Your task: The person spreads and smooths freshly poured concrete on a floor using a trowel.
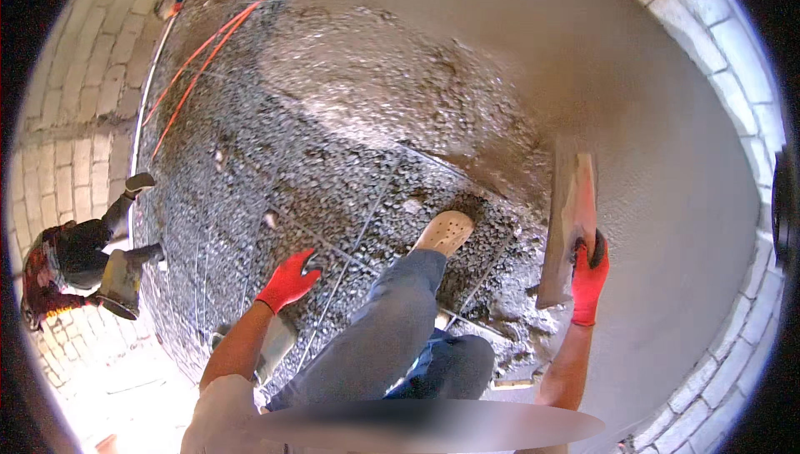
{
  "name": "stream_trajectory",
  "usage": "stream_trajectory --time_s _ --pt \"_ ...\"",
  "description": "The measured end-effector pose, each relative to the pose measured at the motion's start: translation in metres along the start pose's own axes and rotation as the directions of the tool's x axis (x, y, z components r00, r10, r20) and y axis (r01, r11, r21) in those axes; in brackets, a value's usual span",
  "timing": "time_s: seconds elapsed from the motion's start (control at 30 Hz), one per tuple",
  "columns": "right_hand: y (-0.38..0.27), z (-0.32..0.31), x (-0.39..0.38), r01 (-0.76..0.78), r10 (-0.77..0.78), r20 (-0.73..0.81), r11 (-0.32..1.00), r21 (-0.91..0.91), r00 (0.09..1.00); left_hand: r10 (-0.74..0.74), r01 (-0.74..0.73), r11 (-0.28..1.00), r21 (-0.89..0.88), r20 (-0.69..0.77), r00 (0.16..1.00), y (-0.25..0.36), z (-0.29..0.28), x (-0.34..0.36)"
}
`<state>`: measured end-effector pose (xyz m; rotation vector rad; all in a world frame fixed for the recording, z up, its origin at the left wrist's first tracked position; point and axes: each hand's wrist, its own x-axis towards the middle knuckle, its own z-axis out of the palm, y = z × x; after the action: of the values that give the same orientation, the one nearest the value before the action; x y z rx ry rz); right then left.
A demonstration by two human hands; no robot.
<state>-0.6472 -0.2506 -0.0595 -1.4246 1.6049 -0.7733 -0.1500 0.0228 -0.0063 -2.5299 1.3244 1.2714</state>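
Observation:
My right hand (590, 283), in a red glove with dark fingertips, is closed round the grip of a long flat float (557, 237). The float's blade lies along the edge where smooth wet concrete (675, 204) meets rough, lumpy mix (521, 287). My left hand (289, 281), also in a red glove, hangs with its fingers apart and nothing in them, above gravel crossed by thin rods (337, 287). Between my hands, my foot in a tan perforated clog (447, 232) stands on the gravel.
At the far left a person (71, 258) carries a bucket (122, 279) beside the block wall (71, 96). Orange cords (218, 36) run over the gravel at the upper left. A pale block wall (746, 79) curves along the right. A greyish container (277, 346) stands beside my left forearm.

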Motion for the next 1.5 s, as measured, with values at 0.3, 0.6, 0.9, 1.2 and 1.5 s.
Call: stream_trajectory --time_s 0.3,0.6,0.9,1.2,1.5 --pt "-0.107 -0.039 -0.088 -0.215 0.212 0.041 0.943 0.254 0.976 -0.338 0.338 0.929 -0.154 0.022 0.941 -0.080 -0.087 -0.208" --pt "-0.170 0.018 -0.068 -0.290 0.309 0.024 0.859 0.421 0.951 -0.126 -0.081 0.864 -0.498 -0.367 0.922 -0.015 -0.248 -0.169" --pt "-0.272 0.160 0.014 -0.350 0.318 0.146 0.839 0.416 0.937 0.045 -0.131 0.857 -0.498 -0.181 0.983 -0.073 -0.285 -0.024" --pt "-0.346 0.353 0.034 -0.166 0.176 0.208 0.984 -0.069 0.962 -0.109 0.031 0.724 -0.689 -0.070 0.992 -0.111 -0.369 0.028" --pt "-0.378 0.408 0.017 0.026 0.124 0.318 0.903 -0.429 0.940 -0.002 0.038 0.632 -0.774 0.047 0.999 -0.048 -0.357 0.057"
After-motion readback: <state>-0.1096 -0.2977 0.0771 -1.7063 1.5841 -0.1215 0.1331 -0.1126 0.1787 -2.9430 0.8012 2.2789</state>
